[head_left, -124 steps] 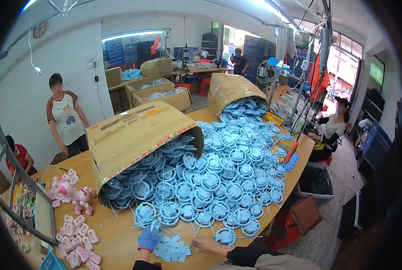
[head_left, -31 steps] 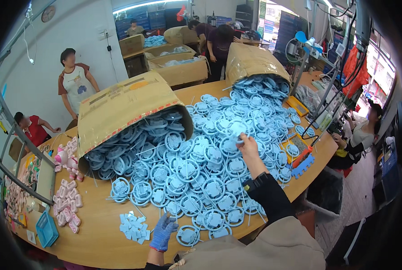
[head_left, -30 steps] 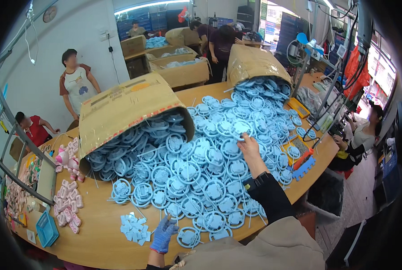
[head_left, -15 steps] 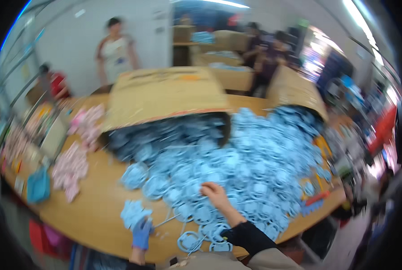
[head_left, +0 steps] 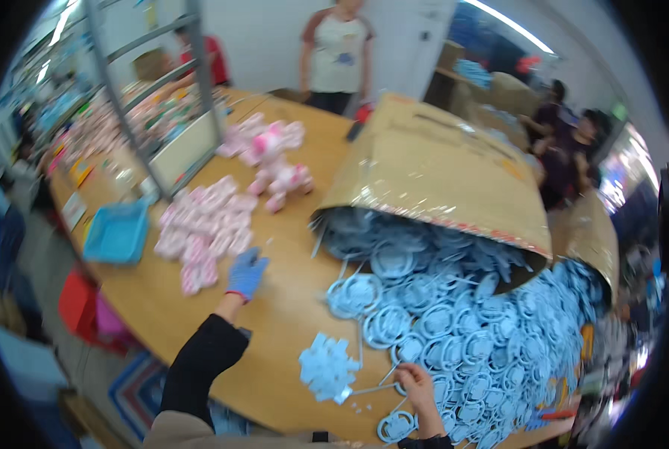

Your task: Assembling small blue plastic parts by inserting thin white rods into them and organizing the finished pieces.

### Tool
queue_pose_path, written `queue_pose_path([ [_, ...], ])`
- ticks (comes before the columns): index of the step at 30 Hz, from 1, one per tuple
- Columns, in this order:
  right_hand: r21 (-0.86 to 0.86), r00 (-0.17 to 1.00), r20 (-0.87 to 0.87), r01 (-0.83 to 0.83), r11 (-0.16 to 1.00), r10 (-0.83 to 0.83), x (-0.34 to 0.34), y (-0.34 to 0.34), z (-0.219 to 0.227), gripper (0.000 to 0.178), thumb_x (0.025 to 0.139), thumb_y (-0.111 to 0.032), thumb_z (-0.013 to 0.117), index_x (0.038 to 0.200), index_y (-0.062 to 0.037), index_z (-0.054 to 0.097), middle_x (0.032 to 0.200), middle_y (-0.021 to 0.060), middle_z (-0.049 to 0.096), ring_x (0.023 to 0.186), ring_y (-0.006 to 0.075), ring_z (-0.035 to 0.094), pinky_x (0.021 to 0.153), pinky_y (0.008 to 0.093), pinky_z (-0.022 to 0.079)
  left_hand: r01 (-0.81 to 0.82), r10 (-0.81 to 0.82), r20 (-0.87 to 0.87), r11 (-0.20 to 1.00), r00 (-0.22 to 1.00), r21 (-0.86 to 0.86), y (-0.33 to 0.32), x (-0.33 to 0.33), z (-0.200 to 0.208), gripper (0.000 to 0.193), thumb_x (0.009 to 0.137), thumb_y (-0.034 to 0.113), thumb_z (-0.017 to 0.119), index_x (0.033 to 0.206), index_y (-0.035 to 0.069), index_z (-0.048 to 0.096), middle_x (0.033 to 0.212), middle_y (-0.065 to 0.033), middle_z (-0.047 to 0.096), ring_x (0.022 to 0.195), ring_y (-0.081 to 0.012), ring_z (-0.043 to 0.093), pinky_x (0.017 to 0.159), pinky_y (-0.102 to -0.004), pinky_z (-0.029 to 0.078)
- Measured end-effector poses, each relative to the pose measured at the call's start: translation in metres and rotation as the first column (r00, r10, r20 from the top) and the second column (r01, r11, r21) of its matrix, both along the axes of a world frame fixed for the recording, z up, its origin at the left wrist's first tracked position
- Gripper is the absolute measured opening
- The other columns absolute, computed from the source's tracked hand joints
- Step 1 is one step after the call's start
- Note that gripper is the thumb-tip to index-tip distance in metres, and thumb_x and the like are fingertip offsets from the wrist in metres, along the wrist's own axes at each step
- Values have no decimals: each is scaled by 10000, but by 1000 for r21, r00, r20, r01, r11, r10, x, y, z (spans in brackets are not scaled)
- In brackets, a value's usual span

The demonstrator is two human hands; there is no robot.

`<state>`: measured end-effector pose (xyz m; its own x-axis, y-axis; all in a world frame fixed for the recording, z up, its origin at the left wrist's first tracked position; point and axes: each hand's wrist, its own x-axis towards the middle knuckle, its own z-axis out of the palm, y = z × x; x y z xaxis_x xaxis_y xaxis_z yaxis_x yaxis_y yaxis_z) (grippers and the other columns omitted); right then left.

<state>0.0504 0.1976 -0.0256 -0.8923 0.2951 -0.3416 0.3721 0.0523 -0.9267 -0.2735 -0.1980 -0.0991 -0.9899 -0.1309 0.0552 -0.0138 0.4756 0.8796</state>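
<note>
My left hand [head_left: 246,274], in a blue glove, reaches over the table beside a heap of pink-and-white soft pieces [head_left: 213,217]. Its fingers are apart, and I see nothing in them. Lower right, my bare right hand [head_left: 417,385] is closed in a pinch on a thin pale-blue plastic stick [head_left: 373,389] at the edge of the large pile. A small heap of flat light-blue pieces [head_left: 327,367] lies left of the right hand. The large pile of blue plastic rings with sticks [head_left: 476,352] spreads to the right.
A big cardboard box [head_left: 439,172] lies tipped with blue rings spilling out; another box [head_left: 585,236] leans behind right. A blue tray [head_left: 116,233], pink plush toys [head_left: 278,168] and a metal rack [head_left: 151,97] stand left. A person [head_left: 336,56] stands behind the table; others are farther back.
My view has swung left. My left hand has left the small light-blue heap and moved out toward the pink pieces. My right hand has come down nearer that small heap.
</note>
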Motion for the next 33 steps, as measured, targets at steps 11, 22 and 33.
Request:
queue_pose_path([
  [11,-35,978,193,89,995,-81,-14,-96,25,427,905,-277,607,1229,-1,569,1205,125,610,1110,215,567,961,340,443,279,-599,49,441,799,853,-39,-312,-87,314,893,433,611,1030,150,610,729,-17,552,429,-110,398,386,-268,297],
  [22,216,946,293,78,973,-141,-47,-108,45,349,896,-234,595,1173,-23,612,1114,139,661,1022,240,625,879,360,494,-120,-457,213,224,863,967,11,-291,-7,498,830,521,654,1212,245,496,1033,28,503,733,-55,472,428,-254,338],
  [33,239,969,239,-4,971,-54,-44,-114,14,356,918,-314,565,1152,-48,604,958,97,681,728,171,648,574,313,519,54,-689,-114,-108,716,993,21,-249,90,586,845,511,594,1272,150,419,1120,-89,491,812,-173,525,472,-264,450],
])
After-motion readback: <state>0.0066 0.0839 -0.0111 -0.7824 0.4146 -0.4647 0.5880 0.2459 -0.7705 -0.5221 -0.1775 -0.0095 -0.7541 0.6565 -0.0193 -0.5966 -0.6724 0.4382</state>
